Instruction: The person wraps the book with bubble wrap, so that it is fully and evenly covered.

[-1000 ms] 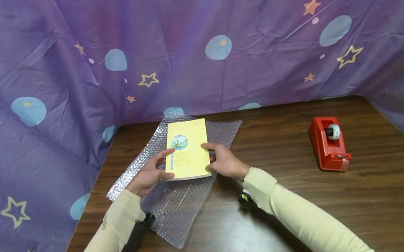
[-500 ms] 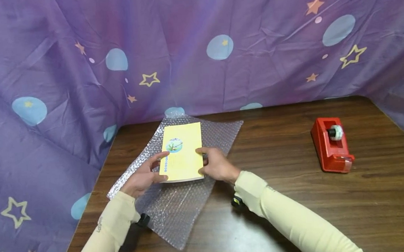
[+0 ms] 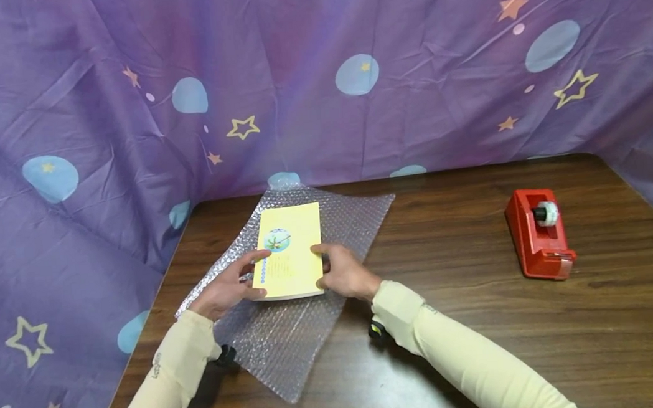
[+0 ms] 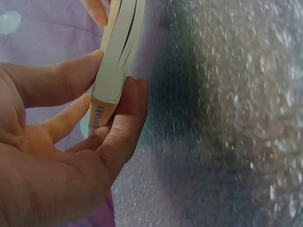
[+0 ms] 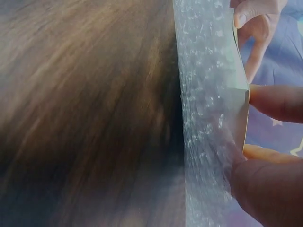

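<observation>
A yellow paperback book [image 3: 291,231] with a round palm-tree picture is held level over a sheet of bubble wrap [image 3: 279,344]. My left hand [image 3: 227,288] grips its left edge, thumb on the cover and fingers curled beneath, as the left wrist view shows on the book's page block [image 4: 116,61]. On the opposite edge my right hand [image 3: 347,271] pinches the book, thumb near the front corner. In the right wrist view the right hand's fingers [image 5: 270,184] reach under it, close over the bubble wrap [image 5: 203,118].
A red tape dispenser [image 3: 538,234] with a roll of tape stands on the right of the brown wooden table [image 3: 481,344]. Behind the table and along its left hangs a purple curtain [image 3: 295,56] with stars and planets. The wrap's far corner reaches the curtain.
Both hands have carried the book a little left and toward me, and it appears lower over the bubble wrap. The grip is unchanged, and the wrap lies where it was.
</observation>
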Action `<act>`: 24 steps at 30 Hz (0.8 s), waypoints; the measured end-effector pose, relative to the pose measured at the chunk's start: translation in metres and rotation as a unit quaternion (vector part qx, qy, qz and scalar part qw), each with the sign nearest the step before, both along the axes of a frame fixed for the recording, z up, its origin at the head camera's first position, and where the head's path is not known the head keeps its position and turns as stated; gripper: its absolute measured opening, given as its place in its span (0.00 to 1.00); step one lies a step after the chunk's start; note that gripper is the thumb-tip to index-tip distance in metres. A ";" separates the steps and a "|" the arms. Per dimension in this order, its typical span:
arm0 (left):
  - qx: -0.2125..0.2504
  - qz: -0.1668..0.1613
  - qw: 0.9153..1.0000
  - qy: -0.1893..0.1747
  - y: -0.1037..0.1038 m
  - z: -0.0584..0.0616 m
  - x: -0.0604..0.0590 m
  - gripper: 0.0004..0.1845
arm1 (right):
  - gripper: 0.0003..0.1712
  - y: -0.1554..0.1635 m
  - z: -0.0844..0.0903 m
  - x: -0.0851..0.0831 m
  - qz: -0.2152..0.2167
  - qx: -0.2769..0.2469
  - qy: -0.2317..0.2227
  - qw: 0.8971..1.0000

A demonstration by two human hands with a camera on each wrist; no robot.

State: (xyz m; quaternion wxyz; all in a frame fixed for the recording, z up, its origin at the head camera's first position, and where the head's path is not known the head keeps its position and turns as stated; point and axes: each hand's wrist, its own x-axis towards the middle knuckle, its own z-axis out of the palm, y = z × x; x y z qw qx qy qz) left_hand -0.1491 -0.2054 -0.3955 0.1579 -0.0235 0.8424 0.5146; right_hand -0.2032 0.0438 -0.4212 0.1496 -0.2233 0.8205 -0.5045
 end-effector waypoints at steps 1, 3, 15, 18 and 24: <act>0.000 -0.004 1.000 0.002 -0.001 0.000 0.000 0.42 | 0.47 -0.001 0.000 0.000 -0.002 0.004 0.004 1.000; -0.001 -0.007 1.000 0.003 -0.003 -0.001 0.000 0.43 | 0.47 -0.003 -0.001 0.001 -0.002 0.007 0.005 1.000; -0.014 -0.035 0.999 0.006 -0.012 -0.002 0.002 0.43 | 0.47 -0.009 -0.001 0.008 0.006 0.003 -0.015 1.000; -0.022 -0.030 0.999 0.002 -0.012 0.000 0.002 0.44 | 0.47 -0.010 -0.002 0.010 0.012 0.016 0.007 1.000; -0.055 -0.024 0.998 -0.011 -0.011 0.003 0.003 0.44 | 0.46 -0.014 -0.005 0.014 0.010 0.069 0.066 0.995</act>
